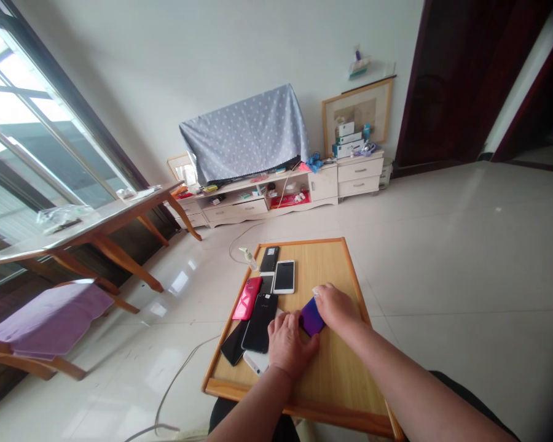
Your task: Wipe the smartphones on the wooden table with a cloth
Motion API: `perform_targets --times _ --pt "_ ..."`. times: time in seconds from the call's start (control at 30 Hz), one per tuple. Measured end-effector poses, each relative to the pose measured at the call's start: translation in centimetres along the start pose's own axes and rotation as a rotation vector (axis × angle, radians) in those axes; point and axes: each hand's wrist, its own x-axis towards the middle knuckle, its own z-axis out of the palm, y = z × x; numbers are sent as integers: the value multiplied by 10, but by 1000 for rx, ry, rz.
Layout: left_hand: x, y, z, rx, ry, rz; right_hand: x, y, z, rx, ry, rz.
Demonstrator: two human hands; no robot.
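Note:
A blue-purple smartphone lies back up on the small wooden table. My left hand steadies it, with fingers at its left edge and thumb by its lower end. Pinched in my right hand is a small white wipe, at the phone's upper end. Left of my hands lie a black phone, a red phone, a white-framed phone and several others, some overlapping. A white phone is partly covered by the black one.
A clear pump bottle stands at the table's far left edge. Raised wooden edging runs round the tabletop. A cable lies on the tiled floor at left. Beyond are a white TV cabinet and a chair with purple cloth.

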Motion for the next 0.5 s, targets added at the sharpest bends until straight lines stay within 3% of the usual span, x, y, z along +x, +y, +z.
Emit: perform_targets --times 0.1,0.2,0.4,0.5 --pt "0 -2 1 -7 -6 -2 -20 -32 10 41 -62 -110" --pt "0 -3 3 -21 -11 -7 -30 -42 11 62 -102 -156" --pt "0 -2 6 5 42 -20 -7 -2 -9 3 -68 -18" --pt "-1 -2 6 9 32 -9 -14 2 -11 -12 -66 -11"
